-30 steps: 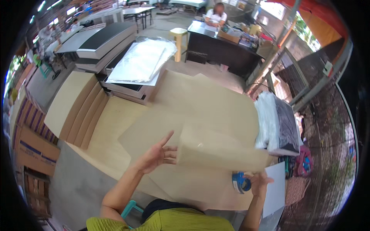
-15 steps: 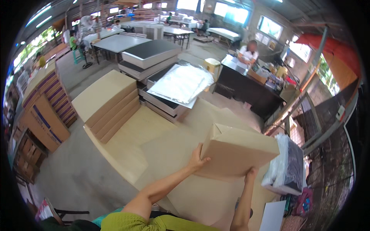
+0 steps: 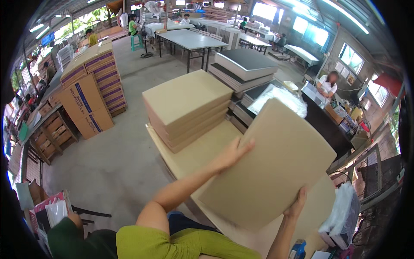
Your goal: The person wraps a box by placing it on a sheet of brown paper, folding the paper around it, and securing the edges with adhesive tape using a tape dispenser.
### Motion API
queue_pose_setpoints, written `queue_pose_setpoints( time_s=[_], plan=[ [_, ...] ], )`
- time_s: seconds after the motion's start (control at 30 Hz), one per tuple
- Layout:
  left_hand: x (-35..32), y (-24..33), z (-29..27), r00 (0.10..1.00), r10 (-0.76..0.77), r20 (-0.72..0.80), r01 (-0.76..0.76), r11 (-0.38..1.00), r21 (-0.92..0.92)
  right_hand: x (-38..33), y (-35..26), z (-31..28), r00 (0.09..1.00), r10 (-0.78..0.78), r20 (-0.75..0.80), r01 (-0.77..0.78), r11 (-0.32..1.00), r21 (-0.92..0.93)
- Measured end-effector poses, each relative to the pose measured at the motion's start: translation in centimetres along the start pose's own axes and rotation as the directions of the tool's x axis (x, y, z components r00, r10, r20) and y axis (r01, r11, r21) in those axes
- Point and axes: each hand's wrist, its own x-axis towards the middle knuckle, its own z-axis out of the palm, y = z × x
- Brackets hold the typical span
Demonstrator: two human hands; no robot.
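A large, flat-faced package wrapped in brown paper (image 3: 276, 166) is tilted up between my two hands, its broad face toward me. My left hand (image 3: 236, 154) grips its left edge, with the thumb lying on the face. At the lower right edge, my right hand (image 3: 296, 204) has hold of it too, the thumb upward. Past my left hand, several similar brown packages stand in a neat stack (image 3: 187, 103) on a pale table (image 3: 207, 140). The held package hides much of the tabletop.
Behind the stack are piles of dark-topped boards (image 3: 246, 64) and plastic-wrapped sheets (image 3: 276, 98). Large cartons (image 3: 88, 105) stand at the left. A person (image 3: 326, 85) sits at a dark desk at the right. Near my right forearm lies a blue tape dispenser-like object (image 3: 297, 249).
The package has swung leftward and tipped up, now showing its broad face. My hands moved with it, still gripping. The view has turned to the left, and a dark sleeve shows at lower left.
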Motion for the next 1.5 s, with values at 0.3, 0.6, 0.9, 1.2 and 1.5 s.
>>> queue_pose_setpoints(
  time_s=[0.3, 0.6, 0.9, 1.2, 1.5],
  plan=[
    [10.7, 5.1, -28.7, 0.991, 0.113, 0.078, -0.119, 0.99, 0.081, 6.7, 9.2, 27.7, 0.969, 0.136, 0.206, -0.171, 0.972, 0.159],
    [23.7, 0.6, -44.4, 0.964, -0.162, 0.212, -0.029, 0.726, 0.687, 13.5, 18.7, 40.7, 0.988, 0.157, 0.002, -0.14, 0.882, -0.449],
    [12.3, -4.0, -54.7, 0.99, 0.131, -0.05, -0.124, 0.984, 0.129, 18.0, 20.0, 37.8, 0.993, 0.092, -0.071, -0.109, 0.943, -0.313],
    [8.0, -16.2, -46.4, 0.823, 0.154, -0.547, -0.268, 0.954, -0.134, 29.0, 23.9, 37.1, 0.995, 0.094, -0.025, -0.097, 0.975, -0.199],
    [10.3, -15.3, -44.1, 0.565, 0.066, -0.823, -0.268, 0.958, -0.107, 32.1, 26.8, 35.4, 0.998, 0.018, -0.055, -0.023, 0.995, -0.094]
  ],
)
